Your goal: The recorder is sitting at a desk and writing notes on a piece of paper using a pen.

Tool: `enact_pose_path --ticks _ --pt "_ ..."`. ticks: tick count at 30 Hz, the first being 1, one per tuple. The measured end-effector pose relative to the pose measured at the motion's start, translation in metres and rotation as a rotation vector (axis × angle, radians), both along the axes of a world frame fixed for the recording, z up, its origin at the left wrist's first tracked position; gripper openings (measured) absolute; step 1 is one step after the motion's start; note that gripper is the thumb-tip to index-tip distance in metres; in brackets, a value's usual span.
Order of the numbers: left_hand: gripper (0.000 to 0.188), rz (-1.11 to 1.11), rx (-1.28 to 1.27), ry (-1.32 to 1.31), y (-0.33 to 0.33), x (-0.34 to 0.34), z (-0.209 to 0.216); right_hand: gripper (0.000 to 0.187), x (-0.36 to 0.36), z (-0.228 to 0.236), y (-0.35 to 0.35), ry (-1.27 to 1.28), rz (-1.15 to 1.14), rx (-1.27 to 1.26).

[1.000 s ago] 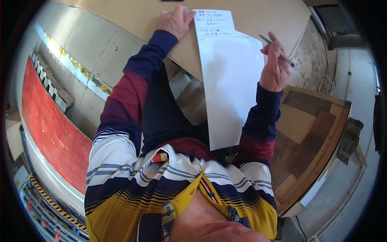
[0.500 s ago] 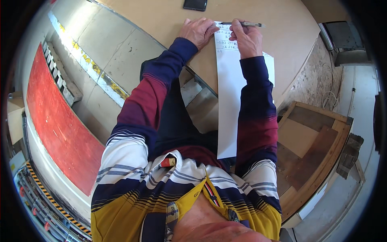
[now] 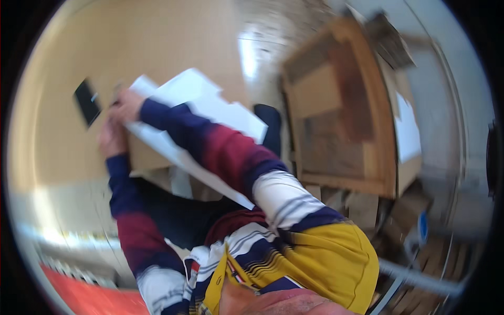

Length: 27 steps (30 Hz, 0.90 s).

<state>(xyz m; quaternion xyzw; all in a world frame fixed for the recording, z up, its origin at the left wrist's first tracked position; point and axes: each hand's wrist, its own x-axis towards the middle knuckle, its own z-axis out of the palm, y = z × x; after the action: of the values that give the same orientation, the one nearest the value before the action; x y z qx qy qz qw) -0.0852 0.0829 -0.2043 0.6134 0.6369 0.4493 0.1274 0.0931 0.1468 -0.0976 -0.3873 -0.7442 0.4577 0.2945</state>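
My right hand [image 3: 129, 105] is at the upper end of a long white paper sheet [image 3: 181, 152], on the brown tabletop. Its fingers look curled in, and the pen seen in them a moment ago is lost in the blur. My left hand [image 3: 112, 137] sits just nearer and to the left, close against the right hand, its fingers smeared by motion. The sheet runs down under my right forearm toward my lap. More white paper [image 3: 202, 93] lies beyond that forearm, with a notched edge. A black phone [image 3: 87, 103] lies just left of my hands.
The brown tabletop [image 3: 157, 37] spreads ahead and left. To the right stands a wooden-framed box [image 3: 336, 100] with brown panels. Cardboard pieces and a blue-and-white roll [image 3: 421, 227] are beyond it. A red panel [image 3: 89, 291] shows at the lower left.
The whole view has swung to the right and blurred, so hands, paper and phone now appear farther left. My hands have come close together at the paper's upper end.
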Motion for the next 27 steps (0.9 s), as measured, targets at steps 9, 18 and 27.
enact_pose_path --ticks 9,18,27 --pt "0.035 0.038 0.202 0.290 0.023 0.076 0.034 0.027 0.044 0.015 0.007 0.011 -0.318 -0.092" --pt "0.026 -0.041 0.237 0.273 0.027 0.059 0.016 0.020 0.007 0.015 -0.002 0.041 -0.583 -0.190" --pt "0.020 -0.076 0.290 0.427 0.007 0.105 0.072 0.042 0.076 0.025 0.003 -0.073 -0.268 -0.038"
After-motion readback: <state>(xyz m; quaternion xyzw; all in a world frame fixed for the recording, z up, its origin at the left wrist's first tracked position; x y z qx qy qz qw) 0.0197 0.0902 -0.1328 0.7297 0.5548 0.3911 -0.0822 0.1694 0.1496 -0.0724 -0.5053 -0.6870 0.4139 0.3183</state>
